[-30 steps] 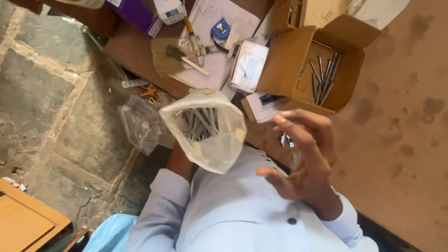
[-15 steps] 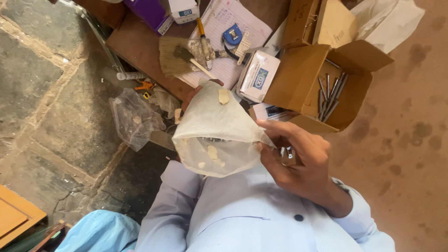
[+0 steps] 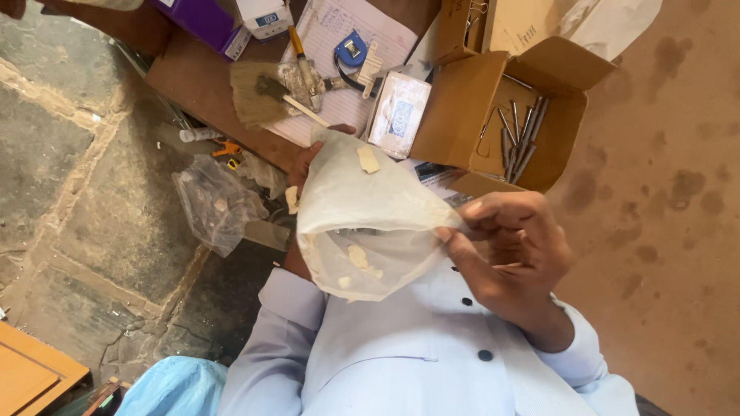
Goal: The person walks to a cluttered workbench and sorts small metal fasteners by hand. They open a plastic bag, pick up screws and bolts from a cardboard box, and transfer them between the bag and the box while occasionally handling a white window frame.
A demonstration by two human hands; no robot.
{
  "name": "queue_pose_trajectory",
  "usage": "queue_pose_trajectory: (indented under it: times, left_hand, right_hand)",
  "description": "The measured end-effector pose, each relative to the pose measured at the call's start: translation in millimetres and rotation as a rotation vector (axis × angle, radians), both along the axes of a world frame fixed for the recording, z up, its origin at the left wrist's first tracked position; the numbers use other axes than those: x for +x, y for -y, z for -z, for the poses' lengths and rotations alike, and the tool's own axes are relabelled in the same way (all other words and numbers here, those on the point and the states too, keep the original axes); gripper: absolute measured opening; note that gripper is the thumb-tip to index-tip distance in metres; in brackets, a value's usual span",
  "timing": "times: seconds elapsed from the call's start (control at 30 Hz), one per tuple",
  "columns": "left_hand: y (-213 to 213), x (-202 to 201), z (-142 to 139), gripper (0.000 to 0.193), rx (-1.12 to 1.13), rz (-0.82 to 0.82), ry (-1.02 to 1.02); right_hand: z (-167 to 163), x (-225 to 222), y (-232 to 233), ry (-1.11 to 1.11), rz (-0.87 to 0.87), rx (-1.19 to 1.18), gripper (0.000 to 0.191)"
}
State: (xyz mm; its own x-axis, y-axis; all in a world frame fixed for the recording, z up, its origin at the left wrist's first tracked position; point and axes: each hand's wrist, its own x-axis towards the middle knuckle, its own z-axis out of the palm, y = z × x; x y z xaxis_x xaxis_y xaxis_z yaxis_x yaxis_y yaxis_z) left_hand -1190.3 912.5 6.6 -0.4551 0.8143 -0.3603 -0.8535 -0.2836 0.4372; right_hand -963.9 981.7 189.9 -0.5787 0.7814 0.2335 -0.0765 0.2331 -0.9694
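Both my hands are closed on the translucent plastic bag [image 3: 370, 219]: left hand [image 3: 304, 166] behind it, right hand [image 3: 509, 250] pinching its edge. It is up off the counter [image 3: 196, 85], near the open cardboard box [image 3: 462, 104] of metal rods [image 3: 520, 135]; nothing is bagged yet, I judge.

A second ago the translucent plastic bag [image 3: 370, 219] stood mouth-up and open, with long metal pins visible inside; now its top is folded over and its side shows stuck-on tan tape scraps. The right hand [image 3: 509, 254], which hovered apart with spread fingers, has closed in and pinches the bag's folded edge. The left hand [image 3: 304, 166] has gone mostly behind the bag, apparently supporting it.
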Motion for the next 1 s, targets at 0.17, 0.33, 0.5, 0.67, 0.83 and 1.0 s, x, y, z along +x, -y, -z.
queue_pose_trajectory:
  times: [0.17,0.33,0.5,0.67,0.83,1.0]
  left_hand:
    - [-9.6,2.7,-5.5,0.065,-0.042,-0.046,-0.016]
    - [-9.5,12.9,-8.2,0.066,-0.054,-0.023,-0.014]
    - [-12.8,23.6,-6.2,0.066,-0.055,0.016,0.002]
    - [-25.7,27.8,-1.2,0.067,-0.069,0.012,0.01]
    - [-31.6,26.3,-1.9,0.067,-0.09,-0.013,0.004]
    - [-25.9,24.2,-5.7,0.068,-0.1,-0.034,-0.006]
  right_hand:
    - [-1.0,13.8,3.9,-0.015,0.035,-0.02,0.035]
    - [-0.3,22.2,7.3,-0.018,0.06,0.008,0.034]
    - [0.7,32.8,10.5,0.034,0.098,0.04,0.035]
    - [0.9,44.1,10.1,0.007,0.116,0.034,0.036]
    - [3.3,46.3,9.0,0.031,0.151,0.063,0.038]
    - [5.2,46.4,9.7,0.021,0.146,0.043,0.036]
